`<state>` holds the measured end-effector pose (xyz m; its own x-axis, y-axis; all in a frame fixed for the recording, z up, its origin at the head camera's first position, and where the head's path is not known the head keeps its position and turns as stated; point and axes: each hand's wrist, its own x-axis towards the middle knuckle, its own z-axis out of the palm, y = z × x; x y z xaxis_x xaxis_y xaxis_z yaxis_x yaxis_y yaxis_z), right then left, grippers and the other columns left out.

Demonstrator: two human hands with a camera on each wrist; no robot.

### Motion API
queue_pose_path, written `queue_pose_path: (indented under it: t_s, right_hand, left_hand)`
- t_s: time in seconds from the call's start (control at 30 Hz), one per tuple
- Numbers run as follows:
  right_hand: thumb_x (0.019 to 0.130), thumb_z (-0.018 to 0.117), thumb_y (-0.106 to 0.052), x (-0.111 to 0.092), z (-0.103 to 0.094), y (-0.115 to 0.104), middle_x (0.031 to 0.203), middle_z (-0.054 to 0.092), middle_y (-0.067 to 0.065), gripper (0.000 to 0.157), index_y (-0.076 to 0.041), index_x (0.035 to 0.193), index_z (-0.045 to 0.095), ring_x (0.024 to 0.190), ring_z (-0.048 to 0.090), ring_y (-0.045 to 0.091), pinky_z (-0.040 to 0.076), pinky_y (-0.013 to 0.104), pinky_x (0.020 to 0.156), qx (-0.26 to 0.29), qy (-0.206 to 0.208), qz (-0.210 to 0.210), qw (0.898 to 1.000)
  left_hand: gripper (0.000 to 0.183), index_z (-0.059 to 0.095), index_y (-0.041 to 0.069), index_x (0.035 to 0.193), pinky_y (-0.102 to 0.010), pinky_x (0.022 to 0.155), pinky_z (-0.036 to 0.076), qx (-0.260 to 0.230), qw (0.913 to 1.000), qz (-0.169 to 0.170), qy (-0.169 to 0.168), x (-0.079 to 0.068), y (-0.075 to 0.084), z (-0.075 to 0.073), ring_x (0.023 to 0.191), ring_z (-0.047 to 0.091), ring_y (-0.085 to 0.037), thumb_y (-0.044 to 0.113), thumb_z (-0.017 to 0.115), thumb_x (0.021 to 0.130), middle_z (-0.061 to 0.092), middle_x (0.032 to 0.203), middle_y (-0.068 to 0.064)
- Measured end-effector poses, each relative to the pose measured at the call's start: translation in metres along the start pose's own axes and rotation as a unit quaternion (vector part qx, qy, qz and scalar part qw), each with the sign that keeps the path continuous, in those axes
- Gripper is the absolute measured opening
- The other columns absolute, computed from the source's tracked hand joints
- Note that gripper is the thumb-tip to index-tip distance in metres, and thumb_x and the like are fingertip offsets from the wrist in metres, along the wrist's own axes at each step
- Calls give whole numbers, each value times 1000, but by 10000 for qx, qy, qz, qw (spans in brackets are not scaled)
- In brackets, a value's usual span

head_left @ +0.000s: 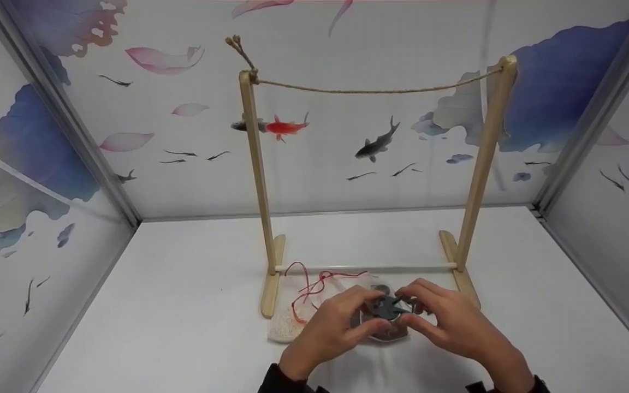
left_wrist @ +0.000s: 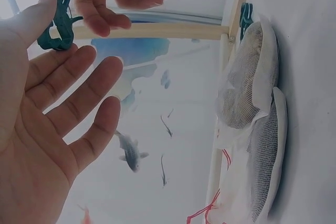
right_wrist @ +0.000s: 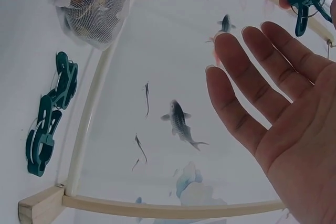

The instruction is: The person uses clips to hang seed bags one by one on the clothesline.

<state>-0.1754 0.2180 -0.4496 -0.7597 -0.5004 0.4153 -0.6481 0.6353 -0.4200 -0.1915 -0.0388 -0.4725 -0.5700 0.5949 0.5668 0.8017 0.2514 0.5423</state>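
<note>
A dark green plastic clip with a wire spring is between my two hands, above the mesh bags. With thumb and forefinger my left hand pinches the clip's body; its other fingers spread loosely in the left wrist view. My right hand pinches the clip's handle end from the other side, its remaining fingers extended. Two more green clips lie on the table, seen in the right wrist view. A mesh bag of dark contents lies beneath the hands, beside a bag of pale grains.
A wooden frame stands behind the hands, with a twine line strung between its post tops and a pale rod near the table. Red cords trail over the bags. Printed panels enclose the white table.
</note>
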Motion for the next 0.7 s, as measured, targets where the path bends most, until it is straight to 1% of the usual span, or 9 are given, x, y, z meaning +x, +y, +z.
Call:
queue_pose_path:
  t_s: [0.1, 0.23, 0.33, 0.43, 0.53, 0.7]
  right_hand:
    - [97, 70, -33, 0, 0, -1, 106, 63, -17, 24, -26, 120, 65, 79, 59, -3, 52, 23, 62, 138, -24, 31, 9999]
    - [96, 72, -30, 2, -1, -1, 105, 63, -16, 26, -25, 120, 65, 79, 59, -3, 51, 23, 61, 236, 27, -6, 9997]
    - [96, 72, -28, 3, -1, 0, 105, 62, -16, 27, -25, 121, 65, 79, 59, -2, 52, 23, 62, 305, 53, -66, 9995]
    - [96, 72, -23, 2, -1, 0, 106, 62, -15, 28, -24, 123, 64, 79, 60, -1, 53, 24, 63, 429, 47, -168, 9989]
    - [96, 72, -18, 1, 0, 1, 108, 62, -15, 29, -25, 123, 63, 81, 61, 0, 54, 25, 65, 539, 68, -227, 9983]
    - [96, 72, -16, 0, 0, 0, 103, 63, -15, 26, -27, 118, 62, 79, 62, 0, 55, 27, 65, 633, 196, -184, 9976]
  left_hand:
    - [40, 59, 12, 135, -21, 80, 53, 35, 10000, -5, -29, 0, 1, 0, 96, 65, -7, 34, 63, 102, 64, 115, 4]
    - [38, 60, 12, 133, -18, 80, 52, 64, 9999, 21, 90, 3, 1, -1, 96, 63, -3, 33, 63, 102, 65, 114, 4]
    - [37, 60, 13, 133, -17, 80, 51, 10, 9999, 38, 160, 3, 1, -2, 95, 63, -3, 32, 63, 102, 64, 114, 4]
    - [38, 60, 13, 134, -16, 80, 51, -57, 9999, 72, 117, 3, 2, -1, 94, 64, -8, 32, 63, 102, 64, 114, 4]
    - [38, 59, 14, 135, -14, 80, 49, -47, 9999, 107, 79, 3, 2, 1, 93, 65, -9, 31, 62, 102, 64, 114, 4]
    - [37, 60, 13, 135, -12, 80, 48, -97, 9999, 93, 39, 2, 3, 3, 94, 63, -4, 30, 62, 102, 65, 115, 4]
